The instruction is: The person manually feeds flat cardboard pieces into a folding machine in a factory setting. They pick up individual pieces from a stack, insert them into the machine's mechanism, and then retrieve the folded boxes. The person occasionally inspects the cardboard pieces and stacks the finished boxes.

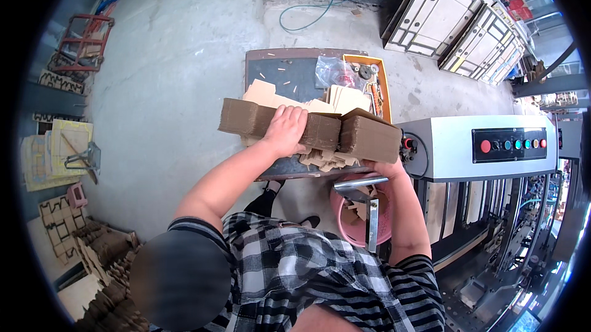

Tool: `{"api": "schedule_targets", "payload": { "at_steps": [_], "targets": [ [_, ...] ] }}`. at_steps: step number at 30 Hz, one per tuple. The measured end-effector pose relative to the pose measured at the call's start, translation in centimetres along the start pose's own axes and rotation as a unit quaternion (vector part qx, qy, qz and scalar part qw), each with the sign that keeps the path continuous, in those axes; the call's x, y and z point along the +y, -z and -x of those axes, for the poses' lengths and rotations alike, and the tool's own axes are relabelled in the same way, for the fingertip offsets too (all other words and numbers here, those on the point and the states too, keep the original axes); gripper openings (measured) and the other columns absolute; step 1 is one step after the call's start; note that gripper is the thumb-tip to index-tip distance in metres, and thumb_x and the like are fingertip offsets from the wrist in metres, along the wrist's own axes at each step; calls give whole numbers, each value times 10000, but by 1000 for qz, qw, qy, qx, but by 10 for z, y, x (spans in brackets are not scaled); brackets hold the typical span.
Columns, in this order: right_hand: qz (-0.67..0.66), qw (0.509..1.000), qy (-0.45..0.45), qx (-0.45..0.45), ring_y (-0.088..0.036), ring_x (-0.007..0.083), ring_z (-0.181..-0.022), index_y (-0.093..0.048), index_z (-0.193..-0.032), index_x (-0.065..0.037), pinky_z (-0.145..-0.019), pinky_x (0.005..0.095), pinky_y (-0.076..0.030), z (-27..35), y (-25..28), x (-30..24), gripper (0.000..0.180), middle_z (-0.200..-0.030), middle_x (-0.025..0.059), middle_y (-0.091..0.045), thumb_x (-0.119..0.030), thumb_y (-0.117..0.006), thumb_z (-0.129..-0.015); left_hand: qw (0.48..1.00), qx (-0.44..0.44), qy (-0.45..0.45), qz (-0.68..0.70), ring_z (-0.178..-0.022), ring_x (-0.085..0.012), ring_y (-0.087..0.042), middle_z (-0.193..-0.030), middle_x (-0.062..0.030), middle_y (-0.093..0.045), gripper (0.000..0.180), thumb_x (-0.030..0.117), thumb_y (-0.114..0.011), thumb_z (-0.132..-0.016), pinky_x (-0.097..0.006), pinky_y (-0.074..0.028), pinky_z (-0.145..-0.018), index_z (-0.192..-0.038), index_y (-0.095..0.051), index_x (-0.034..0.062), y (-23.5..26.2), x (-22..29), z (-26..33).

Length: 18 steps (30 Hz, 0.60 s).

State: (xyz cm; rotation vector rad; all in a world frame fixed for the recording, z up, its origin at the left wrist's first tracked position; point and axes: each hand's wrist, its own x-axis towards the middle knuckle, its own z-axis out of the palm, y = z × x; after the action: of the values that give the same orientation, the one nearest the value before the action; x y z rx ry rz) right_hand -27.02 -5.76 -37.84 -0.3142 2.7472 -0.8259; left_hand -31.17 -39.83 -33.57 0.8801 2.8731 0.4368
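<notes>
- Where the machine (449, 153) fills the right of the frame, its panel (510, 145) faces outward, presumably for easy reach.
- Table (271, 72), centre: bears loose scraps (325, 161).
- Stack (305, 130), centre: brown card blocks end to end, above the table's lower edge.
- Bin (351, 232), lower centre: holds card pieces; probably set close to collect waste.
- Tray (386, 89), right of centre: walls apparently contain small parts.
- Hands, apart: left (286, 130) clamps the stack, likely steadying it; right (385, 168) meets its lower-right edge, fingers hidden, grip undeterminable.
</notes>
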Motion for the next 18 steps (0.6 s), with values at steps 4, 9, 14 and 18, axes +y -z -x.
{"api": "schedule_targets", "payload": {
  "at_steps": [4,9,14,18],
  "targets": [
    [11,999,26,21,-600,254,-1003,-641,-1069,-133,-866,341,-473,2,1,9,496,-1088,69,-643,-260,-802,-618,996,81,-29,-4,-1112,-308,-467,-1134,-161,-491,914,316,-848,-487,-413,-315,-995,-1214,-416,-30,6,-2,-6],
    [-45,998,-38,-8,-489,309,-1205,-424,-1320,-20,-1016,352,-383,4,8,-2,772,-1272,186,-524,-129,-773,-641,997,66,-19,42,-1108,-304,-468,-1118,-150,-498,871,253,-843,-474,-407,-316,-990,-1195,-427,-2,-15,-7,-9],
    [-37,969,-151,191,-550,341,-1094,-537,-1204,-25,-986,410,-412,27,79,-59,557,-1197,184,-547,-9,-691,-669,998,55,-17,37,-1107,-294,-469,-1103,-134,-504,810,224,-840,-473,-402,-312,-989,-1148,-443,18,-15,-15,-15],
    [82,953,144,253,-549,274,-1076,-633,-975,-43,-949,452,-415,5,107,-195,321,-1114,122,-590,-47,-675,-657,997,60,-5,45,-1104,-286,-467,-1106,-130,-504,813,265,-835,-476,-401,-309,-990,-1149,-447,27,-12,-19,-20]
  ]
}}
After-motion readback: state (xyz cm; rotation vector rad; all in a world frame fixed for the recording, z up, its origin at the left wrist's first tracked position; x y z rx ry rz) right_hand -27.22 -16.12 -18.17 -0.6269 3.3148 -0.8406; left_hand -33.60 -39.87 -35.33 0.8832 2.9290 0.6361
